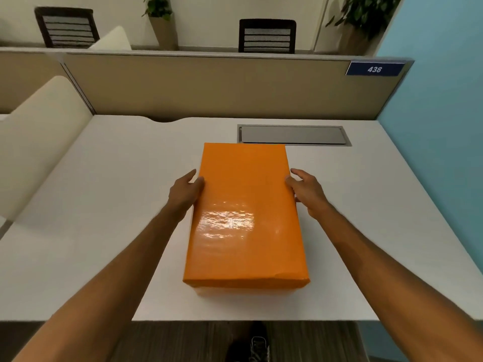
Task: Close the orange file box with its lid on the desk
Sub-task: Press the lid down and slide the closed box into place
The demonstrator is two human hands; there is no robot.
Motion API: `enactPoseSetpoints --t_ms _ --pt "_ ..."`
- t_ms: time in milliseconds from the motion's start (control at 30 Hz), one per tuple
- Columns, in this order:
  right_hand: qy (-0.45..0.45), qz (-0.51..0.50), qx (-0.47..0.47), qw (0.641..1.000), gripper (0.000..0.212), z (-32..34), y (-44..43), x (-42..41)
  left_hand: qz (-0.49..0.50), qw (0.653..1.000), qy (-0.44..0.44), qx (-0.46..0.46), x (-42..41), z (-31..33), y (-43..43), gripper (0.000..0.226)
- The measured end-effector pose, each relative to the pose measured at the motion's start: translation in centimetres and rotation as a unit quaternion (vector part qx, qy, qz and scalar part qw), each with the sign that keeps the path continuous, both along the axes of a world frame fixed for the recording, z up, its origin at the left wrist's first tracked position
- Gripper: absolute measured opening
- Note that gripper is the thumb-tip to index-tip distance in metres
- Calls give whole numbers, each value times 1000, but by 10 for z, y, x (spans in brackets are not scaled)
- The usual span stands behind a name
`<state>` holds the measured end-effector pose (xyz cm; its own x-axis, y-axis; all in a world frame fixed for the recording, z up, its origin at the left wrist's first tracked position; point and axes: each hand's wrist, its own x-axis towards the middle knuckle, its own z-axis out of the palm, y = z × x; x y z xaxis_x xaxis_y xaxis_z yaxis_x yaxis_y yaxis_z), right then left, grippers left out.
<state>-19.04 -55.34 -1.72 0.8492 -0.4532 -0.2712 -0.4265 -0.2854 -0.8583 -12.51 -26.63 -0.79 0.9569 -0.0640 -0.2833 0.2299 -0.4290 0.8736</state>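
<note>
A glossy orange lid (243, 205) covers the orange file box, which stands in the middle of the white desk (104, 205). Only a thin strip of the box (248, 290) shows under the lid's near edge. My left hand (184, 192) presses against the lid's left side, thumb on the top edge. On the opposite side my right hand (307, 190) grips the lid the same way. Both hands sit near the far half of the lid.
A grey cable hatch (294, 135) is set into the desk just behind the box. A beige partition (209, 87) closes the back, with a blue "438" sign (375, 69). A blue wall stands on the right. My shoe (257, 343) shows below the desk edge.
</note>
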Motion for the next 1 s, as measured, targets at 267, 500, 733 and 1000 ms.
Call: enactPoseSetpoints --t_ms 267,500,733,1000 --pt "-21 -31 -31 999 42 -6 -13 43 32 999 11 -39 30 -13 -4 49" --pt "-16 -54 -32 998 41 -17 -16 48 41 995 44 -82 33 -16 -1 49" --pt "-6 -23 -9 1000 46 -5 -15 37 24 997 33 -64 30 -9 -1 51" --pt "-25 -37 48 998 33 -9 -3 -34 2 997 44 -57 -19 -18 19 55"
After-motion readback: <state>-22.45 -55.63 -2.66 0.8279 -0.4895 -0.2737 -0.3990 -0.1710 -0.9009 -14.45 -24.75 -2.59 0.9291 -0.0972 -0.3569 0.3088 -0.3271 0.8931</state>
